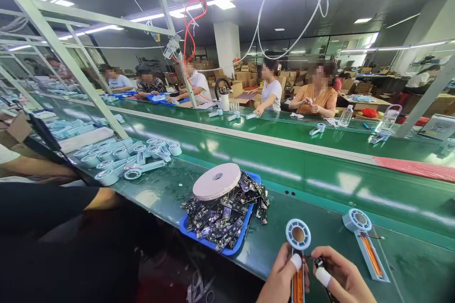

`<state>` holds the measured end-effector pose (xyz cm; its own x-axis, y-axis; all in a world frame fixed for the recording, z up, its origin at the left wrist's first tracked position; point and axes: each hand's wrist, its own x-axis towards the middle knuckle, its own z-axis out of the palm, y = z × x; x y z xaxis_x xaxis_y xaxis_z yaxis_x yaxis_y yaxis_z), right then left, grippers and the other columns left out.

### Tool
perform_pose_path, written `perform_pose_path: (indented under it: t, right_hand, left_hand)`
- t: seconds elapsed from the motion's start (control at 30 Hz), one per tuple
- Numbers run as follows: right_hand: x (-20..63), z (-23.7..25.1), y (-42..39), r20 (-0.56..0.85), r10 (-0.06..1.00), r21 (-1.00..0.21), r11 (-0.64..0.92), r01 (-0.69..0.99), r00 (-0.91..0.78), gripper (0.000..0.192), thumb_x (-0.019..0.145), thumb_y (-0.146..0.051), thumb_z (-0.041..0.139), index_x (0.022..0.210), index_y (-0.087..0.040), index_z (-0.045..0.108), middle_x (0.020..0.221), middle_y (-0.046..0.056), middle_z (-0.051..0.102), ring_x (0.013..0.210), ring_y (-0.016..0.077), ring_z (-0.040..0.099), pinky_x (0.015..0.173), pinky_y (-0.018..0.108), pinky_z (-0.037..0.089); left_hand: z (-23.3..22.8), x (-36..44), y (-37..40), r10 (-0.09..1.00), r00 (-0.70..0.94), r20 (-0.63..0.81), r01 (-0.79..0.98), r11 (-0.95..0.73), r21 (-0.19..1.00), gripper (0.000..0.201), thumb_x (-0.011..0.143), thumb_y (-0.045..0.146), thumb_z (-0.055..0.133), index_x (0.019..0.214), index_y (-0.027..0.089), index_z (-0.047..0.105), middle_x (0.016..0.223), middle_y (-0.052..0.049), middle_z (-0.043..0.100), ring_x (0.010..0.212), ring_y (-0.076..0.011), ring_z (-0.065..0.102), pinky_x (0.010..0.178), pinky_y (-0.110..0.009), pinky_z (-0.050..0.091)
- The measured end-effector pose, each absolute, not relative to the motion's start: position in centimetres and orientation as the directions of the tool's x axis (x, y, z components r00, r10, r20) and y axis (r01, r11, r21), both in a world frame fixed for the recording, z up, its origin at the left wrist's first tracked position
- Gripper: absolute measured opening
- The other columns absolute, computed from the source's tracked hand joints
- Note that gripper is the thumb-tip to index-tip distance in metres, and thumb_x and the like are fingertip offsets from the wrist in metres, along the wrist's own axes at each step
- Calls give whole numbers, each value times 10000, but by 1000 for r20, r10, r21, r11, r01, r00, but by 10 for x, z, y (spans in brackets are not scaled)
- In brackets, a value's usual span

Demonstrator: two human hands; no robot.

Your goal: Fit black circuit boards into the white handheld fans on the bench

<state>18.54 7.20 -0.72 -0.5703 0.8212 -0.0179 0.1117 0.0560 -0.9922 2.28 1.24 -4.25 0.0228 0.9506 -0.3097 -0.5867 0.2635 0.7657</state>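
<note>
Upright in my left hand (279, 277) is a light blue handheld fan housing (291, 227), its round head at the top and an orange strip inside the open handle. My right hand (346, 272) pinches a small black circuit board (319, 262) just right of the handle, with a thin wire running between the two. White tape wraps both thumbs. To the right lies a second open fan housing (358, 220), with a wire sticking out. A blue tray (185, 232) heaped with black circuit boards (220, 220) stands left of my hands.
A pale tape reel (204, 187) rests on the boards. Many fan housings (121, 154) are piled at the left edge of the green bench (159, 199). Beyond a rail runs a green conveyor (330, 144), with seated co-workers behind it. A person's dark sleeve (42, 208) fills the lower left.
</note>
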Motion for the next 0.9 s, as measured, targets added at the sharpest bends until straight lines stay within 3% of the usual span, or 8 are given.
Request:
perform_pose_path:
  t: [0.2,0.4,0.53,0.63,0.7,0.8,0.9]
  right_hand:
    - [171,-5,63,60,849,-976,160,147,-525,350,849,-454,669,1087,-199,678,1019,107,726,929,240,694,841,323,570]
    - [164,-6,66,171,913,-884,309,352,-371,344,847,-305,599,1170,-190,611,904,57,724,784,192,699,737,280,561]
    - [164,2,62,186,882,-655,440,614,-433,190,933,-213,490,1044,-197,643,952,71,741,857,201,706,764,272,508]
    - [162,23,54,-10,841,-379,497,780,-541,230,976,-150,438,963,-182,665,862,78,744,782,212,710,659,255,434]
    - [161,37,50,-127,772,-294,570,767,-622,206,983,-194,484,892,-180,667,806,73,737,721,210,698,607,252,380]
    - [161,46,49,-147,610,-419,674,608,-778,113,926,-276,613,879,-190,670,805,45,727,703,189,668,606,246,351]
    - [160,32,52,-84,584,-722,523,453,-807,165,923,-248,581,791,-182,653,709,-3,666,635,134,599,613,223,366]
  left_hand:
    - [-35,21,11,957,-189,-219,-385,133,913,627,781,652,670,1209,200,599,909,-31,647,806,-173,594,768,-283,461]
    - [-37,20,13,908,-294,-298,-414,160,896,541,771,596,691,1155,220,628,907,-31,686,802,-172,639,747,-269,503]
    - [-38,16,13,872,-385,-301,-386,144,911,469,749,524,727,1092,214,647,1033,-56,715,925,-215,671,793,-289,527]
    - [-41,13,14,876,-385,-290,-369,142,918,438,771,507,688,1083,206,630,946,-37,710,842,-201,663,752,-287,520]
    - [-41,11,13,900,-338,-274,-331,159,930,368,779,479,673,1028,210,633,854,-8,691,770,-176,638,732,-273,509]
    - [-37,7,10,911,-308,-276,-269,195,943,310,759,424,681,991,220,646,851,5,687,766,-167,628,715,-255,493]
    - [-30,6,8,914,-238,-330,-300,254,920,319,762,425,673,1009,224,656,903,2,701,784,-175,636,692,-254,487]
